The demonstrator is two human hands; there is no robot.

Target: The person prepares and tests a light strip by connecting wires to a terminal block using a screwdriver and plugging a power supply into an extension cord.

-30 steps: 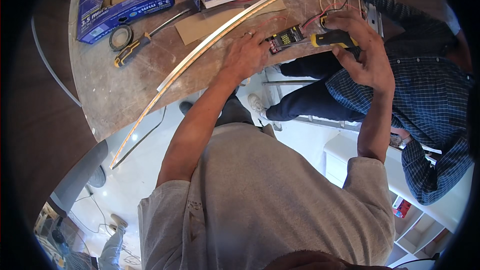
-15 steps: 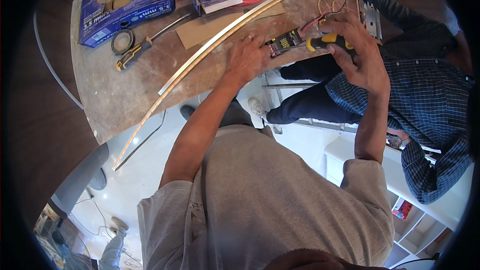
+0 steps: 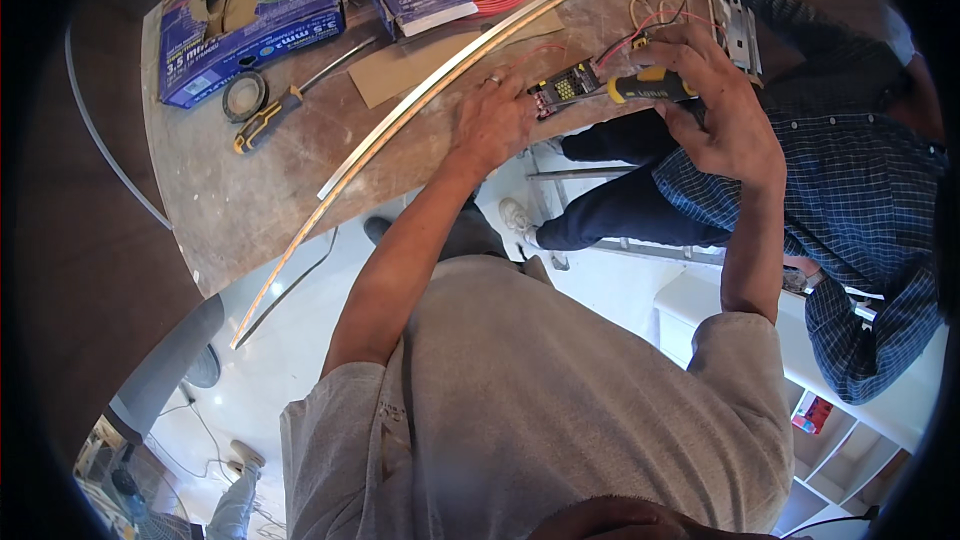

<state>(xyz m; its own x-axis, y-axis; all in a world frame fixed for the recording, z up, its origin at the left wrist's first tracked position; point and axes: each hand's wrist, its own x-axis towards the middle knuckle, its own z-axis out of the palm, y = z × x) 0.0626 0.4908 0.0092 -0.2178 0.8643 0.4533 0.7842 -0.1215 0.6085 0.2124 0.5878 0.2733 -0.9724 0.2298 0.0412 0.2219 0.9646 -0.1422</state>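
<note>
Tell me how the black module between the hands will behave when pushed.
The black module is probably stiff and light, being a small block. The red wire at its right end looks thin and curved, so it would likely flop and trail along. The black module sits near the edge of the table, so a push that way might tip it off.

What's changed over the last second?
Screwdriver handle has rolled at the right hand, showing more of its dark side. No clear grab or release. Left hand still at the black box; tape roll unmoved on the table.
</note>
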